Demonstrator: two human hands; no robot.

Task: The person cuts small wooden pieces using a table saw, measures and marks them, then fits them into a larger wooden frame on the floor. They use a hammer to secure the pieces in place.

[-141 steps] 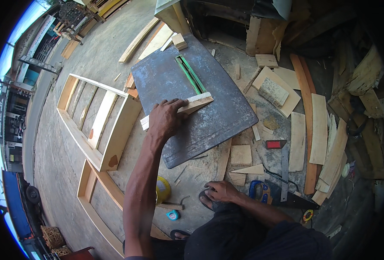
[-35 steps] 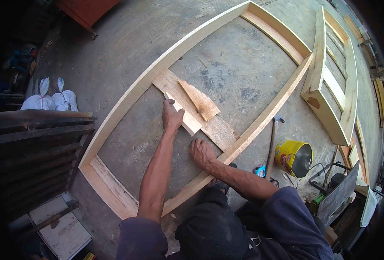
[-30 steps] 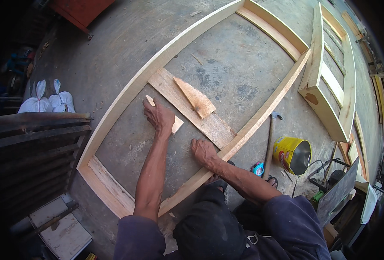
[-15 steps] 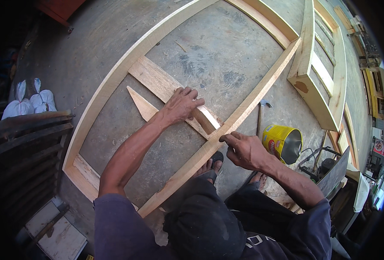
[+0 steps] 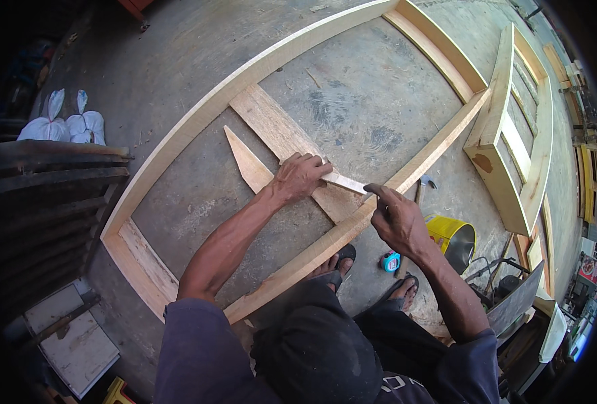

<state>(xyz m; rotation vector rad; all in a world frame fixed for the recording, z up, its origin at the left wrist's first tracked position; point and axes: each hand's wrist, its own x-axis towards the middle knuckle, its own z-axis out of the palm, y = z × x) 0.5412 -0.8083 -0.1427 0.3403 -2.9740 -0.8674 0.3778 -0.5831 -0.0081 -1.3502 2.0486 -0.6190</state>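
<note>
A large rectangular wooden frame (image 5: 305, 266) lies on the floor before me. Inside it a wide board (image 5: 271, 122) runs from the far rail towards the near one, beside a pointed wood offcut (image 5: 246, 160). My left hand (image 5: 301, 176) is closed around a short wood block (image 5: 347, 182) above the wide board. The block's other end meets the near rail. My right hand (image 5: 399, 219) is at that rail, its index finger at the block's end and its other fingers curled at the rail's near side. Its palm is hidden.
A teal tape measure (image 5: 391, 261), a partly hidden hammer (image 5: 428, 182) and a yellow tin (image 5: 457, 239) are near my feet. Another wooden frame (image 5: 490, 155) lies at the right. Dark slatted wood (image 5: 49, 182) and tied white sacks (image 5: 46, 128) stand left.
The block has tipped so its narrow edge shows instead of its broad face. My right hand has moved onto the block's end. The view has shifted, and the tape measure now shows.
</note>
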